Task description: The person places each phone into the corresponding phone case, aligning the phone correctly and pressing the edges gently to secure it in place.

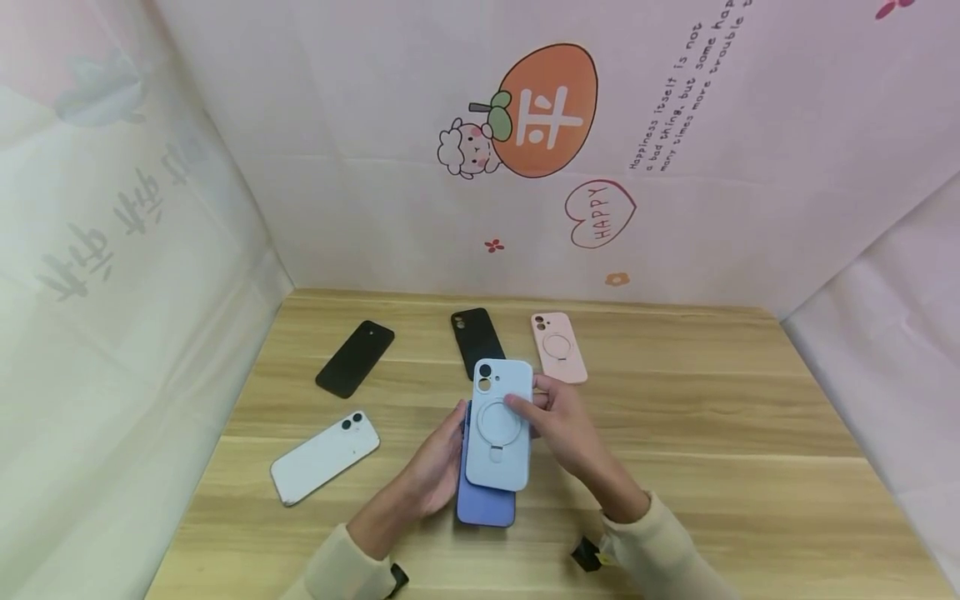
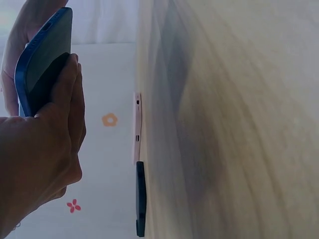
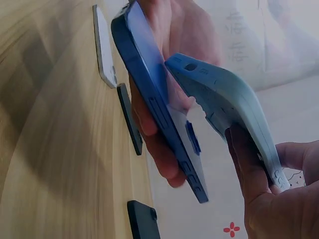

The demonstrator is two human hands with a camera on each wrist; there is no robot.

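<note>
My left hand (image 1: 433, 473) grips a blue phone (image 1: 486, 510) along its sides, raised off the table. In my right hand (image 1: 568, 429) is a light blue phone case (image 1: 498, 468) with a ring on its back, thumb on the outside and fingers inside. From the head view the case overlaps most of the phone, leaving its lower end showing. The right wrist view shows a gap between the case (image 3: 244, 102) and the phone (image 3: 142, 69), with the case's hollow side facing the phone's back. Camera lenses stand out near one end of the phone.
To the left lie a white phone (image 1: 326, 458) and a black phone or case (image 1: 355, 358). Behind my hands are a black case (image 1: 477, 337) and a pink case (image 1: 562, 354) with a ring. A printed cloth (image 1: 375, 208) hangs at the table's back edge.
</note>
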